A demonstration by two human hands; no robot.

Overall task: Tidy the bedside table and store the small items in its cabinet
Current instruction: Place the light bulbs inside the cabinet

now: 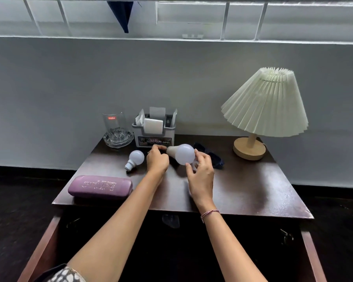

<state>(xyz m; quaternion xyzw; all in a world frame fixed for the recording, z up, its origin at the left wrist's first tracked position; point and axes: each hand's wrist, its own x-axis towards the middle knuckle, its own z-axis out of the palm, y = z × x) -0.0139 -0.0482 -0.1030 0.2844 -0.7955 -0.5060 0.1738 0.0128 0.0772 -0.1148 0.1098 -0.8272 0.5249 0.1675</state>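
On the dark wooden bedside table, a large white bulb lies tilted with its base toward the left. My left hand is closed on that base end. The fingers of my right hand curl around the dome from the right, and a small white thing under them is mostly hidden. A smaller white bulb lies left of my left hand. At the front left rests a purple spectacle case. Dark blue sunglasses lie behind my right hand.
At the back stand a glass tumbler in a glass dish, a grey organiser box with papers, and a pleated lamp at the right. Below the top, the cabinet's doors stand open on a dark interior.
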